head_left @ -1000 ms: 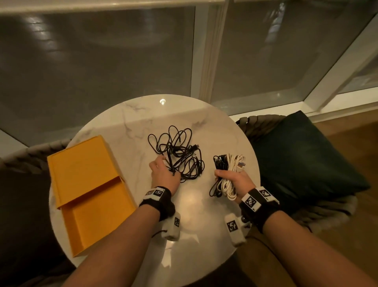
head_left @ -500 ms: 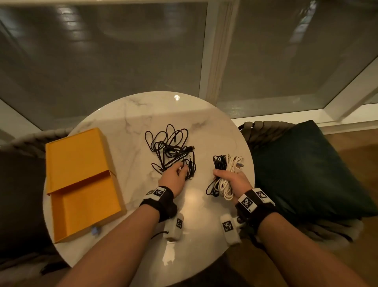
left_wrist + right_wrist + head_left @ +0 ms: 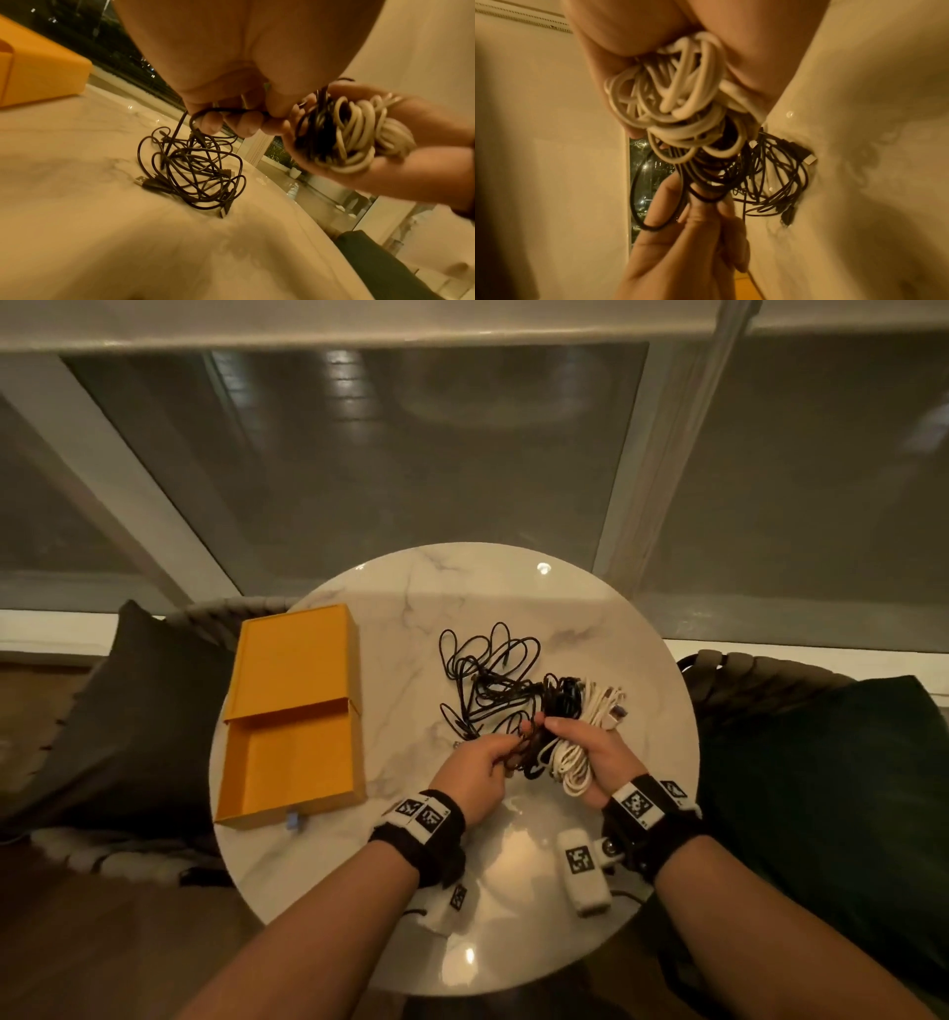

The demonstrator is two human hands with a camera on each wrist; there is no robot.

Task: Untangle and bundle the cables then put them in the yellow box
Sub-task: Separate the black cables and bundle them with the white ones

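A loose tangle of black cables (image 3: 488,680) (image 3: 195,168) (image 3: 770,182) lies on the round marble table (image 3: 411,608). My right hand (image 3: 580,747) (image 3: 359,142) grips a bundle of coiled white and black cables (image 3: 570,731) (image 3: 344,134) (image 3: 680,101) just above the table. My left hand (image 3: 477,762) (image 3: 231,121) (image 3: 693,223) pinches a black cable strand (image 3: 221,110) that runs from the tangle, right beside the bundle. The yellow box (image 3: 292,726) (image 3: 38,75) sits at the table's left, its drawer pulled open toward me.
Dark cushions (image 3: 832,788) (image 3: 128,711) rest on woven seats to the right and left of the table. Large windows (image 3: 411,454) stand behind. Bare marble lies between the box and the cables and at the near edge.
My hands came together: the right brought its bundle left, up to the tangle, and the left hand now pinches a black strand beside it. The head view shifted, so the table sits further right.
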